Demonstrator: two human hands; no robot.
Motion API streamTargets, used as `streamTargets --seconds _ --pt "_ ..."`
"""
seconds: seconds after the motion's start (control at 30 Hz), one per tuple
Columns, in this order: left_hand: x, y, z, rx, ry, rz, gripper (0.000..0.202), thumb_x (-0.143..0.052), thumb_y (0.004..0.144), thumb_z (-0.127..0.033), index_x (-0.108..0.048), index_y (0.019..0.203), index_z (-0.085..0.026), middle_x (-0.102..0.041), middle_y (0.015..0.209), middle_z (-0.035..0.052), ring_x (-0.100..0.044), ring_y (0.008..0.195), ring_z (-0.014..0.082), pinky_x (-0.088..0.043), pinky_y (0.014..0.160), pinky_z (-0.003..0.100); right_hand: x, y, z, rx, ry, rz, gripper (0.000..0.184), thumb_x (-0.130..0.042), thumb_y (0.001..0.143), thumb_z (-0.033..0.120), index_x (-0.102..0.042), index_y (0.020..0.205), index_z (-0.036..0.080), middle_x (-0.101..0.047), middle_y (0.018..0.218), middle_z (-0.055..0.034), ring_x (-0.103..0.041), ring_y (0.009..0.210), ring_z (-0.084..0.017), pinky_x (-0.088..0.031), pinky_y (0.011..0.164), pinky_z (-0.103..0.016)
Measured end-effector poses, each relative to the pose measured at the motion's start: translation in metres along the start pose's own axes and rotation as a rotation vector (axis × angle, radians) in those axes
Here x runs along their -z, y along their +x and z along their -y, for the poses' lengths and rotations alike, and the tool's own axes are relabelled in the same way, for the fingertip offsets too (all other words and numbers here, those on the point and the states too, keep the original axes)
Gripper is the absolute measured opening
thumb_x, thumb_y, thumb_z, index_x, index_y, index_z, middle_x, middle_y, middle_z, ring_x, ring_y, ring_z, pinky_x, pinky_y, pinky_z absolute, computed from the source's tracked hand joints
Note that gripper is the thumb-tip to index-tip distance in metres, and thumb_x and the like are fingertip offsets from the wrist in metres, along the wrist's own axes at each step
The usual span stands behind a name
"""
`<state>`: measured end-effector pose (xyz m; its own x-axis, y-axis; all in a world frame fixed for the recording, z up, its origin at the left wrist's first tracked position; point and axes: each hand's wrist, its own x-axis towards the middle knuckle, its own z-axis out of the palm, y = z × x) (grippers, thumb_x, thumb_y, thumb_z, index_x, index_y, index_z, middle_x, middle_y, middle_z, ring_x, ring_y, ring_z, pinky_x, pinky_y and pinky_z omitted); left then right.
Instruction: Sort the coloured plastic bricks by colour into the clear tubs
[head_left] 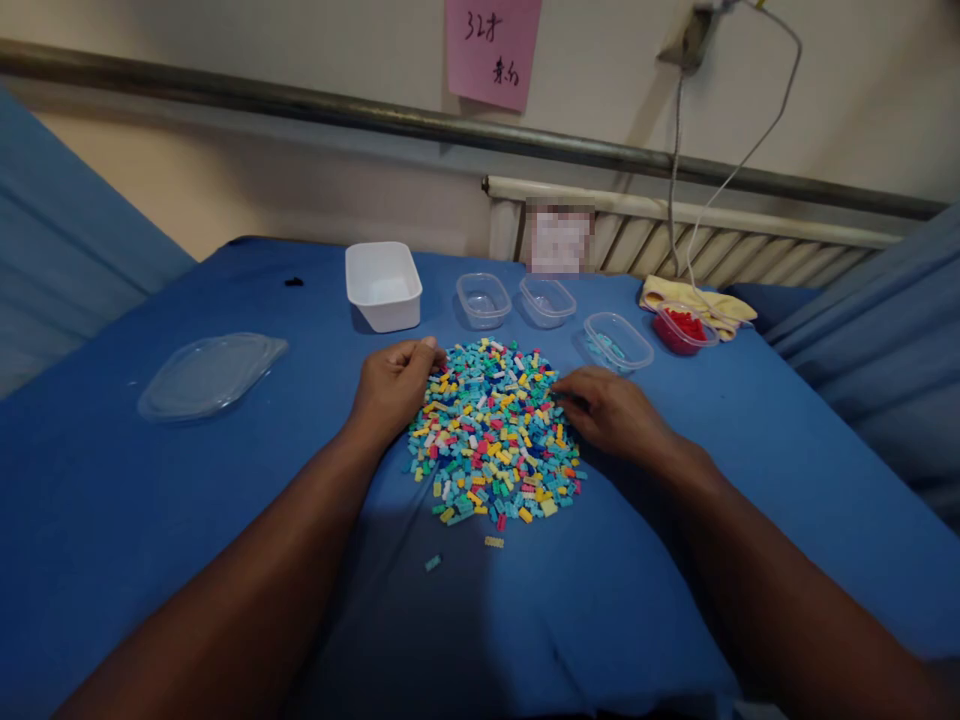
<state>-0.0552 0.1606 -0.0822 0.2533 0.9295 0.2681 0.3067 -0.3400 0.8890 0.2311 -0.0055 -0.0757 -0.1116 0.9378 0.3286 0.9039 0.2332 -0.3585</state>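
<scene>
A broad pile of small toy building bricks (495, 430) in blue, teal, yellow, pink and white lies in front of me. My left hand (395, 388) rests at the pile's upper left edge, its fingers curled and thumb pressed against them; whatever they hold is hidden. On the right edge, my right hand (619, 410) has thumb and fingers closed together among the bricks, with anything between them too small to make out. A teal brick (433, 563) and a pale yellow brick (494, 542) lie apart, nearer to me.
Behind the pile stand a white tub (384, 285), two clear containers (484, 300), another clear container (619, 342) with light-blue pieces, and one with red pieces (684, 328) by a yellow cloth (720, 305). A clear lid (214, 375) lies left on the blue-covered table (247, 500).
</scene>
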Motion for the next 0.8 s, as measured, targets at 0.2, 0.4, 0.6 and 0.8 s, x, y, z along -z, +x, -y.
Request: streamTargets --seconds 0.2,0.4,0.6,0.8 --pt "-0.001 -0.001 0.0 0.001 0.01 -0.001 0.04 -0.062 0.1 -0.051 -0.083 0.087 -0.019 -0.079 0.084 0.0052 -0.072 0.083 0.0218 -0.053 0.076 0.031 -0.006 0.01 0.002 -0.087 -0.138 0.102 0.022 -0.066 0.099 0.021 -0.081 0.115 0.024 -0.079 0.106 -0.0117 -0.073 0.096 -0.029 -0.052 0.076 -0.037" --pt "0.0 -0.001 0.002 0.008 0.021 -0.005 0.043 -0.062 0.1 -0.054 -0.083 0.089 -0.018 -0.079 0.084 0.0053 -0.071 0.081 0.022 -0.051 0.073 0.032 -0.001 0.017 0.016 -0.167 -0.279 0.172 0.018 -0.064 0.098 0.021 -0.081 0.101 0.023 -0.08 0.099 -0.0118 -0.072 0.088 -0.027 -0.041 0.065 -0.034" --pt "-0.001 0.0 0.004 0.0 0.016 0.005 0.046 -0.062 0.099 -0.057 -0.083 0.086 -0.018 -0.079 0.085 0.0058 -0.072 0.083 0.0231 -0.051 0.074 0.032 0.005 0.022 0.032 -0.286 -0.38 0.297 0.028 -0.053 0.106 0.027 -0.081 0.106 0.021 -0.08 0.108 -0.0118 -0.072 0.096 -0.025 -0.04 0.071 -0.033" --pt "0.0 -0.001 0.003 -0.003 0.02 0.011 0.045 -0.061 0.099 -0.056 -0.083 0.087 -0.018 -0.079 0.085 0.0057 -0.073 0.085 0.0241 -0.051 0.075 0.034 0.009 0.024 0.033 -0.269 -0.383 0.361 0.029 -0.052 0.109 0.025 -0.08 0.114 0.022 -0.079 0.112 -0.012 -0.072 0.102 -0.026 -0.04 0.075 -0.033"
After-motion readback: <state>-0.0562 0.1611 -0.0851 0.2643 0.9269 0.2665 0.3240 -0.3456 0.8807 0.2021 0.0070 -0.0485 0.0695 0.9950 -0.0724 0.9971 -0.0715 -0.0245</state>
